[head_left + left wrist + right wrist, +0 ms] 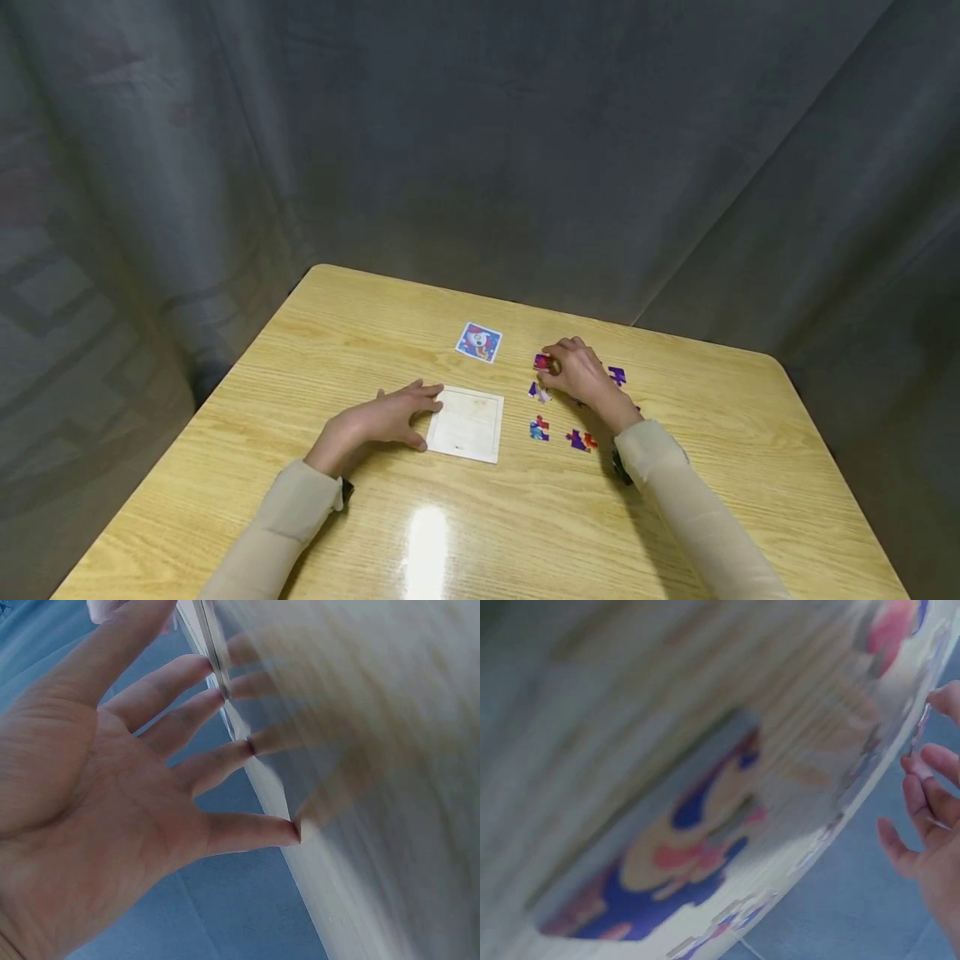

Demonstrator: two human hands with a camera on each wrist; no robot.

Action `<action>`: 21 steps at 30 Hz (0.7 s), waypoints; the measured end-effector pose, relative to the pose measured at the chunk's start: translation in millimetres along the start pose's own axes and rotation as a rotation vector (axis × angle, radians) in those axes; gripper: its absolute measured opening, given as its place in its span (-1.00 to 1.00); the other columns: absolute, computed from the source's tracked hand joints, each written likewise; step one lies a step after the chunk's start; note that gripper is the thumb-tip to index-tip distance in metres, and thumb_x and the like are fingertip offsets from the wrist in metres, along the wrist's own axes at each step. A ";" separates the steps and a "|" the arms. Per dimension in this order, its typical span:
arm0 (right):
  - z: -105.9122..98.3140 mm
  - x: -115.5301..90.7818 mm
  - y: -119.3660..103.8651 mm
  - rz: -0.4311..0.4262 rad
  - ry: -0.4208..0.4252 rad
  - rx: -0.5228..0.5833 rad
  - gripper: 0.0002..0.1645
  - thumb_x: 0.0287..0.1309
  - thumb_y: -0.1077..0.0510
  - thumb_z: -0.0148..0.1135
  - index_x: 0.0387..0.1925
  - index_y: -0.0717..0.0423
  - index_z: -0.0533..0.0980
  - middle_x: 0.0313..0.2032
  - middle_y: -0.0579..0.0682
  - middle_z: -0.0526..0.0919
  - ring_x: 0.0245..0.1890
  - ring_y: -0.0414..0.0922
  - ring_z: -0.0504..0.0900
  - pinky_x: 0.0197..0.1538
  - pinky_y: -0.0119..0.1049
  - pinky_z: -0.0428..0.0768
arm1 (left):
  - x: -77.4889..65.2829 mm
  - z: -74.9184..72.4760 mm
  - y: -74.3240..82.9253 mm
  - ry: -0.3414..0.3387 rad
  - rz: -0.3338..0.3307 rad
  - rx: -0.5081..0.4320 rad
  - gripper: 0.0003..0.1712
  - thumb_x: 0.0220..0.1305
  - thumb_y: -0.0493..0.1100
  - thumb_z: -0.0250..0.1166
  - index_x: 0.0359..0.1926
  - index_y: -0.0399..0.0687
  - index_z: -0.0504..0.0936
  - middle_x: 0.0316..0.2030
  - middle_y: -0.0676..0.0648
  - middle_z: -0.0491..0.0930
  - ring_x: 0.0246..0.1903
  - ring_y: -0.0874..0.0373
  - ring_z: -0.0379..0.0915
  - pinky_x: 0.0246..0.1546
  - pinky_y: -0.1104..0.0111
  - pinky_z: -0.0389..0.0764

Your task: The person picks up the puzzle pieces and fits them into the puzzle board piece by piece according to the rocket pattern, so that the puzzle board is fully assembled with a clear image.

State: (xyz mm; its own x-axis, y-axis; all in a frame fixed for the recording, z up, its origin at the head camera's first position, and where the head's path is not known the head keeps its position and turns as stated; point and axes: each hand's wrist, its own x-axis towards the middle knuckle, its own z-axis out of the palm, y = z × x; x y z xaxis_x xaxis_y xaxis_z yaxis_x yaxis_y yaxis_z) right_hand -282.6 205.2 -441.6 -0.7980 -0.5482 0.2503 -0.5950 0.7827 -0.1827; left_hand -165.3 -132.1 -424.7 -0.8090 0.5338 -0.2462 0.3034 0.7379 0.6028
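The work looked barely begun: the white board [465, 427] bore no puzzle pieces, and those in sight [577, 440] lay scattered on the table [345, 333] to its right, seemingly all left to place. The left hand [381, 417] rested with spread fingers at the board's left edge, while the right hand [581, 377] — right of the picture card [478, 342] — pinched a purple-and-red piece [541, 362].
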 end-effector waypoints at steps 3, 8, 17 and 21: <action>-3.5 -1.2 -9.0 -0.013 0.008 0.026 -0.43 0.01 -0.03 0.42 0.00 0.23 0.59 -0.12 0.13 0.64 -0.12 0.06 0.50 -0.06 0.04 0.53 | -0.2 -0.9 -1.1 -0.002 0.003 0.006 -0.21 0.08 -0.15 0.45 0.32 -0.21 0.38 0.47 -0.11 0.03 0.46 -0.18 -0.26 0.12 -0.53 -0.22; -6.3 -0.8 -26.7 -0.078 0.057 0.058 -0.48 -0.02 0.03 0.44 -0.04 0.24 0.60 -0.15 0.10 0.65 -0.12 0.03 0.51 -0.04 -0.01 0.55 | -0.4 -1.9 -1.9 -0.004 0.006 0.009 -0.22 0.09 -0.16 0.45 0.33 -0.22 0.37 0.48 -0.11 0.03 0.46 -0.19 -0.26 0.11 -0.53 -0.23; -7.1 -1.5 -59.8 -0.213 0.144 0.123 -0.54 0.00 0.07 0.43 -0.08 0.25 0.62 -0.20 0.05 0.66 -0.18 -0.02 0.52 -0.11 -0.06 0.54 | -0.1 -3.4 -0.9 -0.007 0.012 -0.004 -0.23 0.11 -0.18 0.43 0.33 -0.23 0.36 0.48 -0.12 0.02 0.46 -0.19 -0.28 0.12 -0.53 -0.24; -7.3 -0.9 -74.7 -0.240 0.140 0.142 -0.53 0.00 0.08 0.43 -0.07 0.26 0.61 -0.20 0.04 0.66 -0.18 -0.04 0.52 -0.13 -0.09 0.55 | -1.5 -4.4 -1.5 -0.006 0.009 0.007 -0.24 0.11 -0.18 0.43 0.33 -0.24 0.37 0.48 -0.13 0.02 0.46 -0.21 -0.27 0.12 -0.53 -0.23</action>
State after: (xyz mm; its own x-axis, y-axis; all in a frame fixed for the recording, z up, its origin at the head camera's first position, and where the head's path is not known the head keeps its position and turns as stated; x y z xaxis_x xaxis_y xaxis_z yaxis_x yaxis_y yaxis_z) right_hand -236.7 149.4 -421.3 -0.6179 -0.6585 0.4295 -0.7802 0.5813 -0.2312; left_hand -166.7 -135.8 -421.9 -0.8035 0.5425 -0.2452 0.3138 0.7359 0.6000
